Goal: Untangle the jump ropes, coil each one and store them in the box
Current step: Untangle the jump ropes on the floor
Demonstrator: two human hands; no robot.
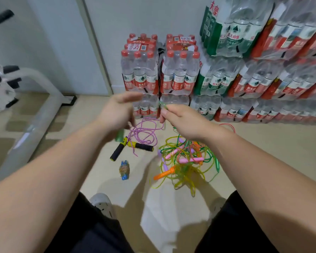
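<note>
My right hand (181,121) is raised above the floor and pinches a thin green rope (163,106) at the fingertips. My left hand (119,110) is beside it, blurred, with its fingers stretched out towards the rope. A green handle (119,135) shows just below that hand; whether it is held is unclear. On the floor lies a tangle of green, yellow, pink and orange jump ropes (186,161). Left of it lies a purple rope with black foam handles (135,146). A small coiled bundle with blue ends (124,170) lies nearer me. No box is in view.
Shrink-wrapped packs of water bottles (179,73) are stacked along the wall behind the ropes. A white metal frame (44,99) stands on the left. A red rope loop (228,126) lies by the bottles. My shoes (102,203) are at the bottom.
</note>
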